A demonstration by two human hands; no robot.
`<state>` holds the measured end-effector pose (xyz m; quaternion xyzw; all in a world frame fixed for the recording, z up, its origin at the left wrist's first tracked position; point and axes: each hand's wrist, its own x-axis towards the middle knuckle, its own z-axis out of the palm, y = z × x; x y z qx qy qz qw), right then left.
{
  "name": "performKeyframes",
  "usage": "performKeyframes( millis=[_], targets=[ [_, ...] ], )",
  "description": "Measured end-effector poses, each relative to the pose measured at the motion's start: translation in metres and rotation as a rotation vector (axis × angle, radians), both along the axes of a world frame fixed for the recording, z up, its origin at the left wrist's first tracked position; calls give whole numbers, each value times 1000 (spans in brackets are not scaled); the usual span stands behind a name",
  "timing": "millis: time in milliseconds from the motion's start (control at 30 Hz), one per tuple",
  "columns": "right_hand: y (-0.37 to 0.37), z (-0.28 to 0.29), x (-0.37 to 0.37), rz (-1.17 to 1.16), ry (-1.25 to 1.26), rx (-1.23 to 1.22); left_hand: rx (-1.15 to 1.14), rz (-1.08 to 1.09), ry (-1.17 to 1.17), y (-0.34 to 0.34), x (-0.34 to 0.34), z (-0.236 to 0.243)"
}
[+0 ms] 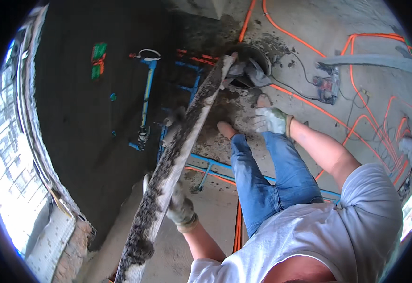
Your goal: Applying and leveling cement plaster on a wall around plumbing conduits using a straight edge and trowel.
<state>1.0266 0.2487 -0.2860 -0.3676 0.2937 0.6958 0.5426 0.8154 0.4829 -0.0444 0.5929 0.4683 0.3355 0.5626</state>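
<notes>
A long, straight board [177, 141], crusted with dark wet mortar along its face, slants from the lower left up to a round dark bucket [262, 56]. My left hand [181, 210], in a pale work glove, is closed around the board's lower half; a gloved fingertip shows at its far edge. The board's upper end overlaps the bucket's near rim, but whether it touches is unclear. Grey, flat-sided pieces [257, 74] show at the bucket's mouth. My right hand [272, 120], in a whitish and green glove, is held over my right leg, fingers stretched out, holding nothing.
On my left stands a dark plastered wall [74, 118] with blue pipes [147, 94] and a green box [98, 61]. A corded power tool [327, 86] lies right of the bucket. Orange conduits [305, 100] and blue pipes [215, 162] cross the floor. A window [15, 155] is far left.
</notes>
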Motion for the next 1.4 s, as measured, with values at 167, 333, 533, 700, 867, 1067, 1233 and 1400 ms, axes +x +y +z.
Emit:
performKeyframes(
  millis=[167,333,533,700,867,1067,1233,1400],
  targets=[
    [-62,-57,35,59,-387,-346,71,-6,148,10,-34,-9],
    [-42,-131,77,34,-495,-288,-571,47,-221,43,-117,-11],
    [69,-216,93,218,-1011,-407,-576,73,-332,36,-105,-14],
    [137,-268,126,-28,-426,-477,-413,84,-106,29,-78,-18],
    [154,-266,129,-377,-248,-364,-423,146,-18,46,-102,-25],
    [66,-164,110,-123,-323,-291,-318,69,108,72,-67,-38],
    [6,-100,95,165,-687,-315,172,-161,407,49,11,-40],
    [14,-135,133,188,-541,-382,68,-232,433,44,56,-37]
  ],
)
